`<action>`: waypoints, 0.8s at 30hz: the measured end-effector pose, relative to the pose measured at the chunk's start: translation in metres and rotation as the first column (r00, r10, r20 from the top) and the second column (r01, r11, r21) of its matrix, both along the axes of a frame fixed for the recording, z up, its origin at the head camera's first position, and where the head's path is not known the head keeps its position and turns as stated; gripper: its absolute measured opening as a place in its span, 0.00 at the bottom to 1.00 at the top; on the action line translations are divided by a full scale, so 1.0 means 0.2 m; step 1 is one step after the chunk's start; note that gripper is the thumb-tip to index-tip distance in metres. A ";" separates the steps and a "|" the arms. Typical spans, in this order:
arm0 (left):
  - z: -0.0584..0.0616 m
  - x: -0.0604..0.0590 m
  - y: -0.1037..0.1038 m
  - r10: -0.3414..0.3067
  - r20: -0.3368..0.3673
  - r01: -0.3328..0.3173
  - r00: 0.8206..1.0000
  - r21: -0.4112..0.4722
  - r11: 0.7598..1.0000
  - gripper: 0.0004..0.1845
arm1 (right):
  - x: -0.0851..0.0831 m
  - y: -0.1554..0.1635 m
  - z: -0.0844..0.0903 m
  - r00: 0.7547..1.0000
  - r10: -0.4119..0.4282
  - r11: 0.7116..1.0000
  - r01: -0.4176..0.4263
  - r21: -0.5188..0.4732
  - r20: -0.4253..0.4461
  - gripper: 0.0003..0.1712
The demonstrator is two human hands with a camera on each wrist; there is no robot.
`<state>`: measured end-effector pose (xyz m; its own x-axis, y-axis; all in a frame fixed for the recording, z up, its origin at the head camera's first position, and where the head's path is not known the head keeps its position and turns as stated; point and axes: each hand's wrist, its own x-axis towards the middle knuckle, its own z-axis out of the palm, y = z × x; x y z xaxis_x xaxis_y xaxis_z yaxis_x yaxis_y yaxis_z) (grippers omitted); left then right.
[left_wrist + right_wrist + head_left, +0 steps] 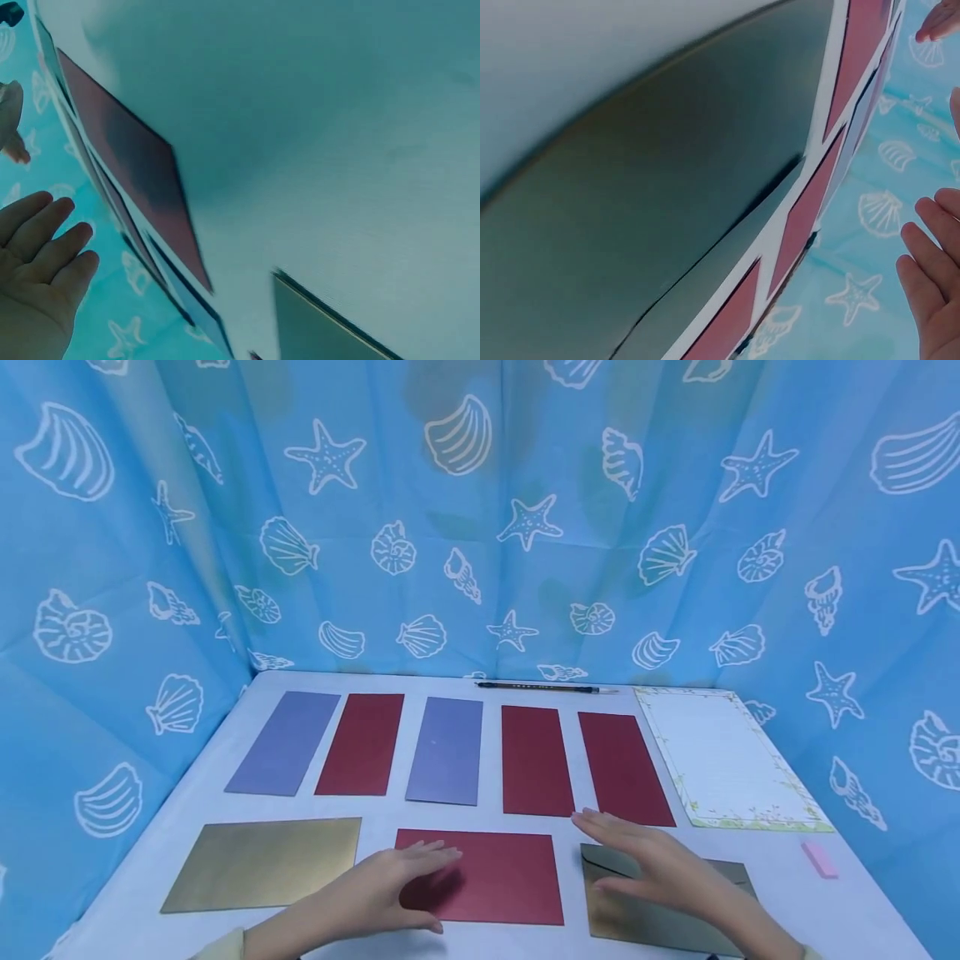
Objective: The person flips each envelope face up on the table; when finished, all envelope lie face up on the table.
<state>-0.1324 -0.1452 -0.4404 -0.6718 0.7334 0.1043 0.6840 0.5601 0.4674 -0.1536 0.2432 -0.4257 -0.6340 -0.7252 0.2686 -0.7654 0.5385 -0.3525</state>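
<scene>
In the head view my left hand (382,889) hovers over the left end of a red envelope (510,877), fingers extended and thumb apart, holding nothing. Its shadow falls on that envelope. My right hand (652,864) is above a gold envelope (630,918) whose flap edge shows, partly hidden by the hand and forearm. The right fingers are straight and hold nothing. Another gold envelope (262,864) lies flat left of my left hand. Both wrist views show relaxed, straight fingers, the left hand (37,277) and the right hand (937,270) each at its view's edge.
Behind lies a row of purple envelopes (283,743) and red envelopes (536,760). A writing brush (536,687) lies along the back edge of the white table (202,802). At right are a bordered paper sheet (735,756) and a pink eraser (820,860). Blue curtains (480,585) surround it.
</scene>
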 end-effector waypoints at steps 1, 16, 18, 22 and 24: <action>0.00 0.00 -0.01 0.014 0.011 -0.014 1.000 -0.008 1.000 0.39 | 0.00 -0.01 0.00 1.000 0.014 1.000 -0.014 -0.005 -0.002 0.46; -0.04 -0.02 -0.17 0.170 0.134 -0.161 0.976 -0.078 0.984 0.42 | -0.03 -0.23 -0.04 0.987 0.102 0.991 -0.112 0.073 0.126 0.42; -0.04 -0.02 -0.18 0.161 0.126 -0.153 0.979 -0.070 0.986 0.41 | -0.03 -0.25 -0.05 0.984 0.091 0.987 -0.109 0.117 0.151 0.42; -0.05 -0.03 -0.21 0.122 0.065 -0.119 0.990 -0.043 0.992 0.40 | -0.04 -0.28 -0.06 0.982 0.065 0.975 -0.101 0.200 0.179 0.42; -0.05 -0.03 -0.22 0.111 0.037 -0.109 0.993 -0.038 0.993 0.39 | -0.04 -0.30 -0.06 0.979 0.048 0.970 -0.094 0.224 0.200 0.42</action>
